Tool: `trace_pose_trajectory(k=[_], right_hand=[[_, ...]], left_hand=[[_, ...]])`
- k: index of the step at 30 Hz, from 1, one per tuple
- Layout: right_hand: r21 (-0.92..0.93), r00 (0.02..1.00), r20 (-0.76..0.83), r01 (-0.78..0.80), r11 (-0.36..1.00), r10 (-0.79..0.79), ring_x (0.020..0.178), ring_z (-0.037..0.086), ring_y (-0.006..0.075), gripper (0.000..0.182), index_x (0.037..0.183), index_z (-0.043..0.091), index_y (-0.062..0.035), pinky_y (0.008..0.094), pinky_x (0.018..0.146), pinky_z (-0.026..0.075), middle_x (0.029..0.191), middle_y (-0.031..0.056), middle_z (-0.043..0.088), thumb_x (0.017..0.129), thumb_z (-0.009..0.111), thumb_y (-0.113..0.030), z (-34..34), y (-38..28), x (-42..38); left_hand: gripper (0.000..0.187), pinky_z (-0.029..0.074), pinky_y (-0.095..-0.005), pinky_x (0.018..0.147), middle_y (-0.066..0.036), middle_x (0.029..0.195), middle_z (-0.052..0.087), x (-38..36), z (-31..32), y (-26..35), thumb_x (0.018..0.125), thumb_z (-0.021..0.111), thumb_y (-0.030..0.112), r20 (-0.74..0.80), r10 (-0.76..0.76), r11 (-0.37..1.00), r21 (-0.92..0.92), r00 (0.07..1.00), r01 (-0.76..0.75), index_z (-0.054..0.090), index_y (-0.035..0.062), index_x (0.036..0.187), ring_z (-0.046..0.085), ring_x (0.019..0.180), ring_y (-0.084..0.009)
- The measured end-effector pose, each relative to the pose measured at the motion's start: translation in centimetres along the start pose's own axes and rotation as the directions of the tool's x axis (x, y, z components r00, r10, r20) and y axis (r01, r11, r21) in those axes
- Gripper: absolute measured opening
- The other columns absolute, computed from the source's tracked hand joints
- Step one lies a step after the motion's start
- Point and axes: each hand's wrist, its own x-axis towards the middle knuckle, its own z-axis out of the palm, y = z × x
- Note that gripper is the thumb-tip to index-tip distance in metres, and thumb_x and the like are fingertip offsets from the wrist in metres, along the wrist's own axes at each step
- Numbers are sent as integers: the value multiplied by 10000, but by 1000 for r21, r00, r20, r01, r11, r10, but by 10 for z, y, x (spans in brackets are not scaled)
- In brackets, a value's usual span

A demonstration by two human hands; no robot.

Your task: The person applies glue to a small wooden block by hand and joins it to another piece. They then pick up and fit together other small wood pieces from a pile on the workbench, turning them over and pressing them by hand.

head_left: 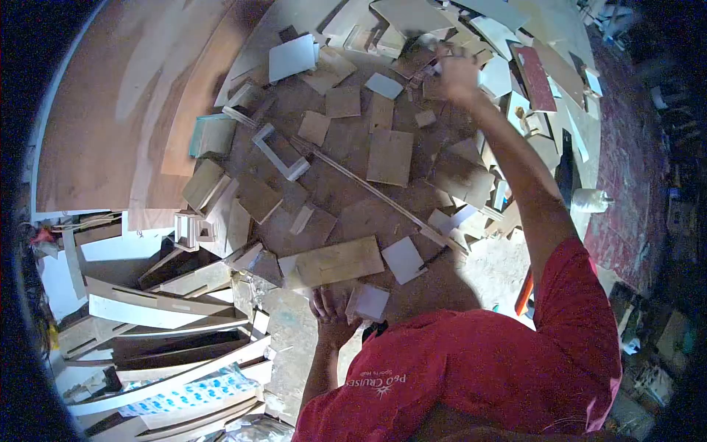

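Two hands are out over a floor strewn with offcuts. The nearer one, the person's left hand, presses down at the near edge of the heap, fingers spread flat, touching a small pale square wooden offcut on one side and the lower edge of a long tan plywood rectangle just above it; it lies open on them rather than gripping either. The right hand is stretched far out at the end of a bare arm, into the far side of the pile. It is blurred, and I cannot tell whether its grip is closed on anything; it sits among small brown and white board scraps, next to a white square piece and near a dark red rectangular board.

Between the two hands lie a white square offcut, a long thin wooden strip running diagonally across the floor, a larger tan square of plywood and a white U-shaped frame piece. A big curved sheet of reddish-brown plywood covers the far left. On the near left, long pale boards are stacked in layers. A white plastic bottle lies beside the outstretched arm. The person wears a red T-shirt.
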Motion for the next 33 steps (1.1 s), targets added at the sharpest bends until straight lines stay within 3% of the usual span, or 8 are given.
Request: trace_pose_trajectory(k=[2, 4, 8, 11, 14, 16, 19, 33], right_hand=[[306, 822, 525, 60, 950, -221, 1137, 405, 332, 671, 1255, 423, -117, 464, 953, 326, 1236, 162, 428, 667, 697, -291, 34, -36, 26], [376, 798, -345, 600, 706, -494, 1095, 452, 344, 626, 1238, 449, -126, 463, 892, 392, 1179, 171, 482, 676, 683, -272, 52, -89, 3], [265, 800, -250, 599, 756, -546, 1047, 492, 358, 595, 1226, 465, -117, 444, 822, 444, 1103, 191, 533, 688, 664, -277, 34, -137, -19], [398, 895, -37, 421, 815, -445, 968, 555, 312, 527, 1210, 470, -120, 428, 755, 476, 1034, 163, 580, 748, 617, -324, 42, -134, -10], [864, 851, 387, -200, 463, -355, 899, 590, 250, 476, 1186, 474, -100, 398, 738, 480, 1008, 134, 596, 801, 556, -366, 43, -106, -13], [720, 825, 288, -521, -458, -485, 876, 606, 222, 475, 1160, 478, -77, 383, 736, 492, 983, 110, 607, 828, 512, -416, 32, -81, -44], [495, 720, 401, -691, -527, -567, 926, 596, 233, 510, 1173, 455, -59, 413, 760, 501, 999, 111, 602, 828, 515, -430, -22, -49, -94], [667, 562, 740, -536, 518, -371, 890, 593, 237, 400, 1058, 588, -42, 376, 776, 466, 944, 130, 617, 791, 599, -339, 11, 32, -375]], left_hand=[[753, 160, -643, 950, -281, 1396, 82, -1, -5, 4, 670, 616, 540, -14, -7, 1000, -15, 1000, 7, 381, 203, 1301, 70, 1264, -506], [762, 162, -642, 950, -285, 1392, 87, 2, -12, 8, 667, 602, 561, 105, -64, 998, 13, 992, 63, 391, 194, 1300, 66, 1266, -505], [774, 159, -639, 953, -281, 1390, 100, 2, -10, 9, 655, 611, 561, 27, -55, 998, 35, 998, 54, 394, 192, 1301, 70, 1268, -502], [783, 152, -639, 955, -275, 1392, 113, 0, -5, 3, 645, 617, 569, 60, -56, 997, 49, 997, 53, 397, 201, 1300, 82, 1270, -497], [799, 141, -644, 955, -271, 1398, 110, 1, 5, -1, 653, 609, 575, 7, 2, 999, 43, 1000, -2, 377, 185, 1310, 81, 1275, -494], [816, 141, -650, 951, -271, 1403, 96, -1, 9, -1, 651, 607, 586, -66, 10, 999, 33, 998, -7, 366, 170, 1310, 69, 1281, -490], [829, 138, -654, 949, -268, 1407, 84, 2, -1, 3, 639, 627, 577, -33, -17, 1000, -5, 999, 17, 369, 148, 1300, 53, 1288, -486], [869, 139, -643, 969, -243, 1428, 47, 4, 11, -5, 642, 654, 518, -119, 36, 999, 11, 992, -35, 315, 117, 1335, 23, 1303, -461]])
